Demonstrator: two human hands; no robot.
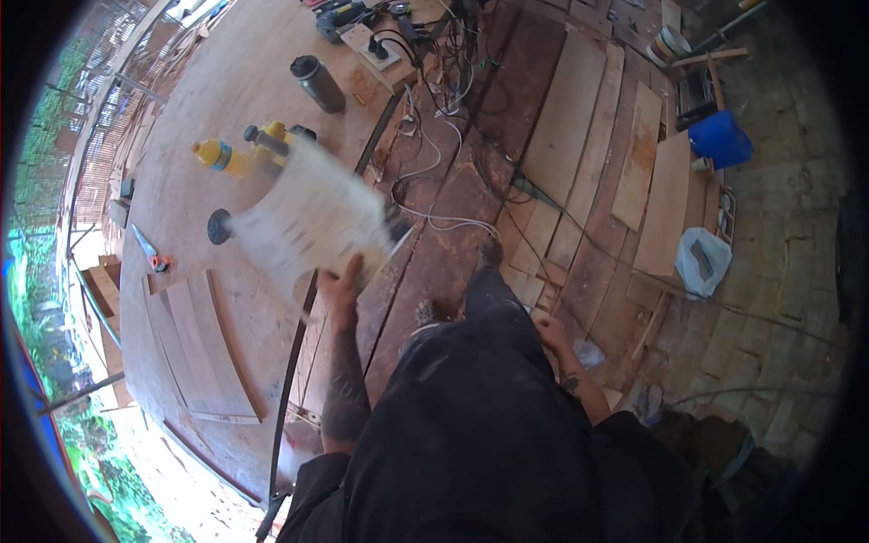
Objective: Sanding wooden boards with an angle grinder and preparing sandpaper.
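My left hand (pixel 340 291) is closed on the near edge of a pale printed sheet (pixel 312 226), smeared by motion. The sheet is tilted above the brown worktable (pixel 195 154) and the dark gap beside it. Just beyond it are a yellow bottle (pixel 217 156) and a yellow-and-black tool (pixel 270 140), partly covered by the sheet. A round black knob-like piece (pixel 219 227) shows at the sheet's left edge. My right hand (pixel 549 332) hangs low beside my dark-clothed leg, with its fingers partly hidden and no object visible in it.
A dark tumbler (pixel 319 84) stands farther back, near a power strip (pixel 373 50) and tangled cables (pixel 434 136). Scissors (pixel 152 252) and thin wooden panels (pixel 201 348) lie at left. Planks (pixel 566 127), a blue container (pixel 721 138) and a white plastic bag (pixel 703 262) are at right.
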